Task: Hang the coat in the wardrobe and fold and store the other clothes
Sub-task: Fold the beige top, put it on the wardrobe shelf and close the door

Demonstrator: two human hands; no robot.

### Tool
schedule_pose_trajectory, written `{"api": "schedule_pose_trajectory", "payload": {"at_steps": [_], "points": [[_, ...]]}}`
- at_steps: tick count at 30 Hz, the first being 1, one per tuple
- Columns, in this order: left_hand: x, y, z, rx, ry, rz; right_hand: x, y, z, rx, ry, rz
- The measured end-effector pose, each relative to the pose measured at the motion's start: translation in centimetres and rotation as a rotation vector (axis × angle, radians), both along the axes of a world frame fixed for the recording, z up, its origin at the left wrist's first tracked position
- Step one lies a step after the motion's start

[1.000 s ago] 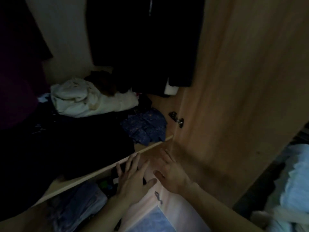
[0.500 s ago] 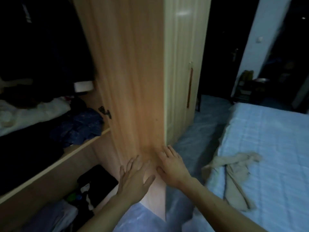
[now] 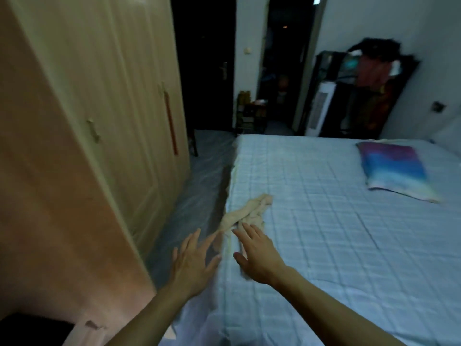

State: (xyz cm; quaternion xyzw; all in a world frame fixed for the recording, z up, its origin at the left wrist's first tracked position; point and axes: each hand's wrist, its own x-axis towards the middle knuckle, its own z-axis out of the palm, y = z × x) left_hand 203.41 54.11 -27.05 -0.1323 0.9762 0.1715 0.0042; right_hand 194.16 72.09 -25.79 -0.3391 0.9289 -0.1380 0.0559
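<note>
Both bare forearms reached forward, side by side. The left hand [image 3: 192,267] was spread, palm down, its fingers [image 3: 193,239] straight and apart. The right hand [image 3: 259,258] lay open too, fingers [image 3: 245,232] extended, holding nothing.

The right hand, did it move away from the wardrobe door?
Yes. The right hand was at the wardrobe door edge; now it is to the right of it, over the bed, reaching to the beige garment.

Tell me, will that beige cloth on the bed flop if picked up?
Probably floppy: the beige cloth lies twisted and crumpled, so it should droop. Likely light, as it looks thin. Its end reaches the bed edge, so a push might slide it off.
</note>
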Motion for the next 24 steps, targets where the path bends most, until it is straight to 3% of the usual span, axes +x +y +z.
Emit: {"api": "schedule_pose_trajectory", "payload": {"at_steps": [5, 10, 16, 24], "points": [[-4.7, 2.1, -0.8, 0.057, 0.090, -0.089, -2.2, 4.5, 1.7, 0.105, 0.057, -0.127], [-7.4, 5.1, -2.3, 0.044, 0.058, -0.185, -3.2, 9.1, 1.2, 0.115, 0.010, -0.252], [-9.2, 8.4, -2.6, -0.014, 0.040, -0.296, -3.2, 13.0, -0.9, 0.068, -0.083, -0.320], [-12.2, 15.2, -1.2, -0.061, -0.025, -0.265, -6.5, 20.6, -1.1, -0.139, -0.073, -0.303]]}}
